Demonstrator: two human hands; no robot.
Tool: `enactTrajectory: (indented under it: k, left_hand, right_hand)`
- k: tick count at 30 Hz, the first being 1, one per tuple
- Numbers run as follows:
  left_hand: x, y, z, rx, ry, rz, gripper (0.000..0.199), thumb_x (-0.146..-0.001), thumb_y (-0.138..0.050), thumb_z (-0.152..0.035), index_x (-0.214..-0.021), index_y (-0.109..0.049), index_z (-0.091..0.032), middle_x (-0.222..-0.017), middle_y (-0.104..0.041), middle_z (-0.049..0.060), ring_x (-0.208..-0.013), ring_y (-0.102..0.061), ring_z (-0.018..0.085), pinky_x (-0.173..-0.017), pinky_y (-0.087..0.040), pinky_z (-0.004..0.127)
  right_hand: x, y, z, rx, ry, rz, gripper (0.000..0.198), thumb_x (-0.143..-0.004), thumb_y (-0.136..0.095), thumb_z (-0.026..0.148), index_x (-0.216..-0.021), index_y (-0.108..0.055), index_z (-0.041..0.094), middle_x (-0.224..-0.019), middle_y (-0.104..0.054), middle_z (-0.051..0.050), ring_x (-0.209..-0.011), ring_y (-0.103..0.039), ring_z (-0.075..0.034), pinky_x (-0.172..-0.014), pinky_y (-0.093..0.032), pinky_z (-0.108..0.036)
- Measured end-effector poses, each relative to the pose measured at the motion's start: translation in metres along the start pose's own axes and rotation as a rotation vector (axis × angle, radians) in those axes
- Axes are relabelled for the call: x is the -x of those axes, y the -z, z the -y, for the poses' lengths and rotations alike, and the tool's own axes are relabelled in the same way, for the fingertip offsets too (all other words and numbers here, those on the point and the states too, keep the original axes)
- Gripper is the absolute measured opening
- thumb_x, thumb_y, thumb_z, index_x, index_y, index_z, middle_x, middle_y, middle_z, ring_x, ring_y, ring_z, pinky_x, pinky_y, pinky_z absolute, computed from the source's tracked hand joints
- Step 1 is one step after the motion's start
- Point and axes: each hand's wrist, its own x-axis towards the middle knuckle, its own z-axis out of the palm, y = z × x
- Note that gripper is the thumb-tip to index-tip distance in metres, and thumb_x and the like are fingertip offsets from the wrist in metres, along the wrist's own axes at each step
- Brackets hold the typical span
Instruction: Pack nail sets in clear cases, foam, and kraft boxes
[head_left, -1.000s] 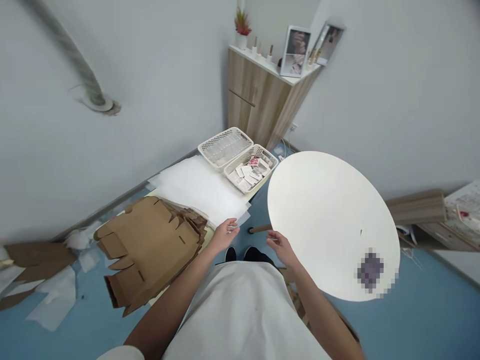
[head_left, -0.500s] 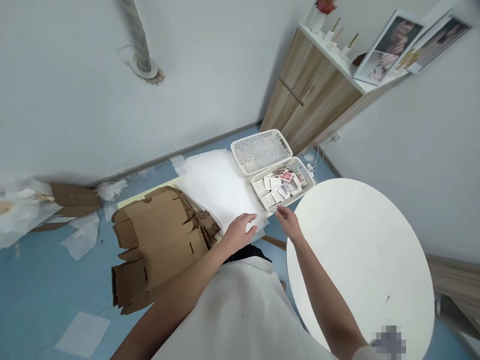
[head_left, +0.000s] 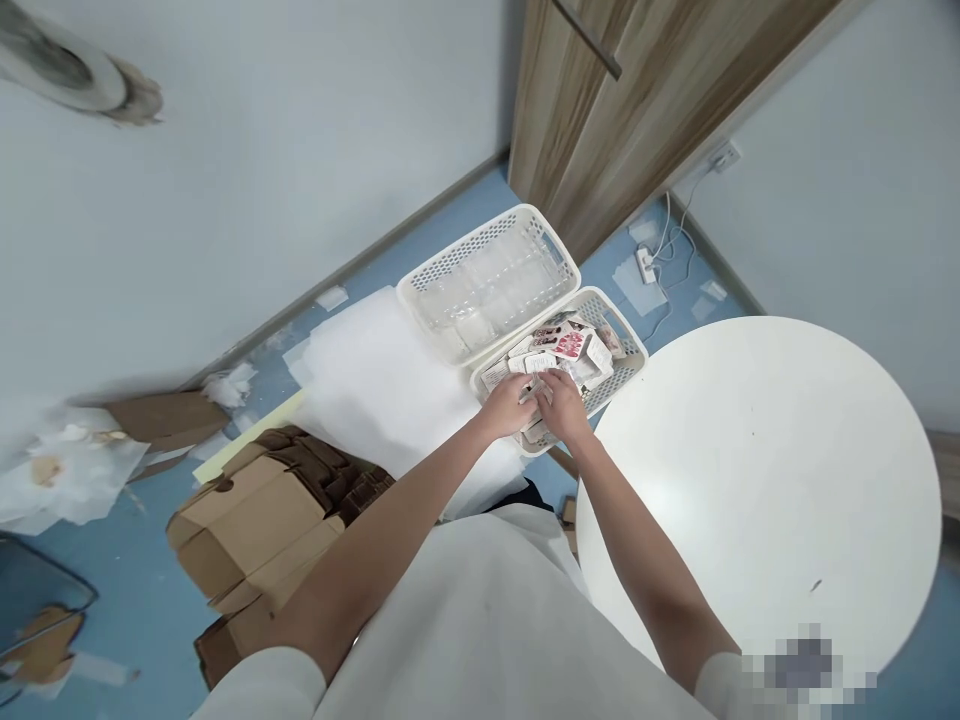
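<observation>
Nearest to the camera is the person's white apron [head_left: 487,620], and both bare forearms reach forward from it. The left hand [head_left: 508,405] and the right hand [head_left: 562,405] meet over the near end of the white perforated plastic basket filled with small printed paper packets [head_left: 626,350]. The fingers of both hands are bent down into the small printed packets [head_left: 568,345] and touch them. Whether either hand already grips one packet I cannot tell, because the fingertips are hidden among the packets.

I judge that the step in hand is picking packets from this basket. The next move probably needs a narrow pinch on one packet only, since they lie loose and overlap.

At the right, just beside the basket, stands the round white table top [head_left: 757,480]; its edge is near the right wrist and may hinder the elbow. At the left lie the stack of flat brown cardboard box blanks [head_left: 262,520] and the pile of white thin foam sheets [head_left: 375,385]. Behind the packet basket, touching it, is a second white perforated basket with clear plastic pieces [head_left: 487,280]. Farther off stands the wooden cabinet [head_left: 600,110] at the wall.
</observation>
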Motion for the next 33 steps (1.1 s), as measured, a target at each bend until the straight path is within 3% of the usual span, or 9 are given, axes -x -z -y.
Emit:
enactTrajectory:
  k: [7,12,17,21,25,30,33]
  left_hand:
    - [-0.024,-0.015,0.011,-0.013,0.135,0.027,0.043,-0.074,-0.051,-0.025,-0.115,-0.049,-0.011,-0.124,-0.039,0.014,-0.120,-0.035,0.024,-0.104,-0.024,0.035]
    - [-0.025,-0.017,0.016,0.057,0.202,-0.016,0.050,-0.071,-0.055,-0.028,-0.119,-0.046,-0.013,-0.121,-0.039,0.013,-0.118,-0.037,0.025,-0.099,-0.029,0.036]
    - [-0.017,-0.008,0.019,0.197,0.199,-0.152,0.056,-0.065,-0.063,-0.026,-0.118,-0.047,-0.018,-0.123,-0.037,0.011,-0.113,-0.042,0.024,-0.093,-0.036,0.035]
    - [-0.002,0.003,0.013,0.370,0.170,-0.191,0.055,-0.064,-0.060,-0.016,-0.118,-0.048,-0.019,-0.120,-0.042,0.009,-0.103,-0.050,0.021,-0.086,-0.042,0.033]
    - [0.020,0.007,0.003,0.464,0.113,-0.157,0.059,-0.063,-0.055,-0.009,-0.121,-0.045,-0.017,-0.122,-0.042,0.011,-0.096,-0.055,0.018,-0.076,-0.047,0.029]
    - [0.060,0.002,0.001,0.351,-0.024,-0.135,0.060,-0.060,-0.055,-0.005,-0.118,-0.049,-0.018,-0.120,-0.045,0.010,-0.091,-0.056,0.016,-0.073,-0.047,0.026]
    - [0.088,-0.002,0.002,0.259,-0.119,-0.115,0.050,-0.065,-0.054,-0.010,-0.114,-0.053,-0.018,-0.115,-0.050,0.009,-0.083,-0.058,0.013,-0.071,-0.047,0.026]
  right_hand:
    - [-0.010,0.001,-0.006,0.050,-0.040,0.040,0.044,-0.071,-0.052,0.021,-0.115,-0.053,0.019,-0.130,-0.036,-0.011,-0.119,-0.035,-0.030,-0.098,-0.028,-0.044]
    - [-0.015,0.001,-0.009,-0.019,-0.045,0.056,0.043,-0.070,-0.055,0.022,-0.112,-0.056,0.015,-0.125,-0.040,-0.013,-0.117,-0.037,-0.029,-0.098,-0.030,-0.042]
    - [-0.012,0.003,-0.007,-0.297,-0.072,0.037,0.041,-0.070,-0.058,0.029,-0.109,-0.057,0.019,-0.113,-0.049,-0.010,-0.102,-0.048,-0.022,-0.085,-0.041,-0.037]
    - [0.001,0.006,0.000,-0.516,-0.135,0.009,0.045,-0.070,-0.056,0.030,-0.114,-0.052,0.022,-0.101,-0.055,-0.006,-0.084,-0.050,-0.016,-0.074,-0.044,-0.032]
    - [0.024,0.010,0.006,-0.643,-0.124,-0.012,0.045,-0.070,-0.051,0.022,-0.115,-0.051,0.020,-0.099,-0.054,-0.006,-0.083,-0.049,-0.014,-0.071,-0.044,-0.029]
    - [0.065,0.016,0.011,-0.661,-0.084,-0.075,0.043,-0.070,-0.047,0.018,-0.111,-0.055,0.021,-0.098,-0.056,-0.005,-0.081,-0.051,-0.014,-0.073,-0.044,-0.030]
    - [0.096,0.020,0.016,-0.704,-0.049,-0.118,0.036,-0.073,-0.047,0.023,-0.108,-0.057,0.021,-0.103,-0.056,-0.006,-0.083,-0.053,-0.014,-0.076,-0.044,-0.031]
